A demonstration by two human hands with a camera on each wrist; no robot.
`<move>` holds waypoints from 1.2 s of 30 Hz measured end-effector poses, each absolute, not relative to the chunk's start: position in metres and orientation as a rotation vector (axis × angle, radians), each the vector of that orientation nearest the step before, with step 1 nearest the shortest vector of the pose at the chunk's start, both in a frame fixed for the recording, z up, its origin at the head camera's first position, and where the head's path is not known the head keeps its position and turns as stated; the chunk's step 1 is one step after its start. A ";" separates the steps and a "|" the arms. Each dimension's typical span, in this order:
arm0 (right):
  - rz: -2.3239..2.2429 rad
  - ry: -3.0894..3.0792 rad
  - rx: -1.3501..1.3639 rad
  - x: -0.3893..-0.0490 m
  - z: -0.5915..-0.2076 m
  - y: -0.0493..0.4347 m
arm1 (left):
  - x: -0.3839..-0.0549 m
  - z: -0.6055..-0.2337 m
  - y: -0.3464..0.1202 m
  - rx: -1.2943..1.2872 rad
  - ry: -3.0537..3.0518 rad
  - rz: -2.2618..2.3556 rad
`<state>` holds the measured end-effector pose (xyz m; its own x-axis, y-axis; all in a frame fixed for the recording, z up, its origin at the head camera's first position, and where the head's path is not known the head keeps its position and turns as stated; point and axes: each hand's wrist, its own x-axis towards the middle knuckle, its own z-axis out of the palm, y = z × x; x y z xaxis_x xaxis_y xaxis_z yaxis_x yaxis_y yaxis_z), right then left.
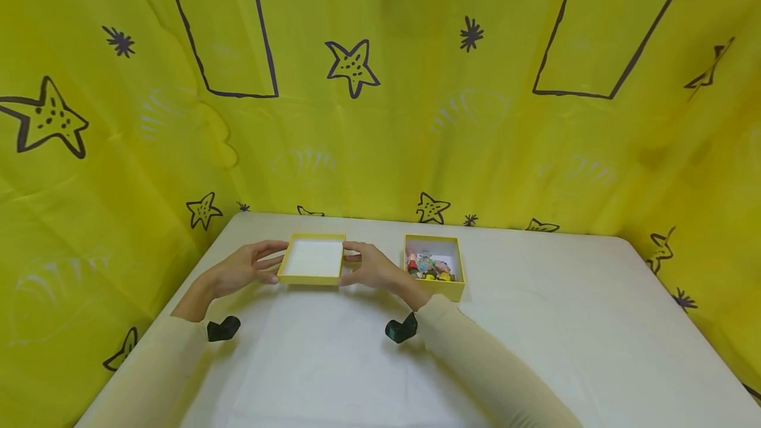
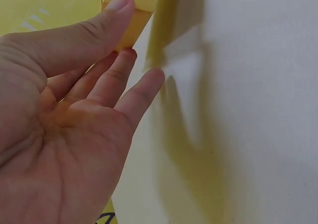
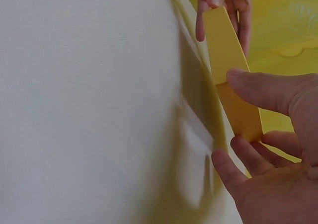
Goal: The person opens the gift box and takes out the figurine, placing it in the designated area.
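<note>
Both hands hold a shallow yellow box lid (image 1: 309,280), its white inside facing up. My left hand (image 1: 245,271) pinches its left side, with the thumb (image 2: 119,10) on the front corner and fingertips beneath. At the opposite side my right hand (image 1: 376,268) grips the lid in the same way; its thumb (image 3: 241,82) presses on the yellow wall (image 3: 226,45). Shadows below suggest the lid is raised off the table. To the right of the right hand stands an open yellow box (image 1: 448,290) holding several small colourful trinkets (image 1: 429,267), too small to name.
A white cloth (image 1: 333,362) covers the table. Yellow curtains (image 1: 404,150) with drawn stars hang behind it and on both sides. The right forearm (image 1: 487,355) passes in front of the open box. Dark wrist mounts (image 1: 401,328) show at both wrists.
</note>
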<state>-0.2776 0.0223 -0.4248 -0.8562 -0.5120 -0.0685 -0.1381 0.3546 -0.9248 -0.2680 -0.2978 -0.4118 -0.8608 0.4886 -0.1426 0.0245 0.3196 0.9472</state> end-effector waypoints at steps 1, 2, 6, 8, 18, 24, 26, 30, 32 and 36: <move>-1.505 2.278 -0.568 -0.277 -0.426 0.021 | -0.268 -0.412 -0.298 0.457 2.183 1.556; -1.503 2.282 -0.567 -0.277 -0.427 0.021 | -0.268 -0.413 -0.298 0.451 2.177 1.558; -1.492 2.300 -0.566 -0.277 -0.430 0.018 | -0.269 -0.415 -0.300 0.406 2.146 1.575; -1.486 2.313 -0.566 -0.278 -0.433 0.017 | -0.269 -0.416 -0.300 0.390 2.129 1.586; -1.425 2.376 -0.535 -0.279 -0.438 0.013 | -0.274 -0.422 -0.301 0.381 2.125 1.572; -1.373 2.432 -0.531 -0.278 -0.439 0.011 | -0.274 -0.424 -0.301 0.378 2.138 1.575; -1.369 2.440 -0.521 -0.277 -0.439 0.010 | -0.275 -0.424 -0.300 0.380 2.151 1.568; -1.368 2.441 -0.504 -0.276 -0.441 0.010 | -0.274 -0.425 -0.299 0.365 2.192 1.536; -1.366 2.442 -0.504 -0.275 -0.442 0.009 | -0.273 -0.424 -0.297 0.350 2.213 1.519; -1.364 2.443 -0.505 -0.275 -0.442 0.009 | -0.271 -0.423 -0.294 0.322 2.243 1.492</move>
<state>-0.2747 0.0091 -0.4417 -0.8942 -0.4395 -0.0853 -0.1579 0.4881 -0.8584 -0.2714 -0.2940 -0.4231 -0.8827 0.4160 -0.2186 -0.0407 0.3956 0.9175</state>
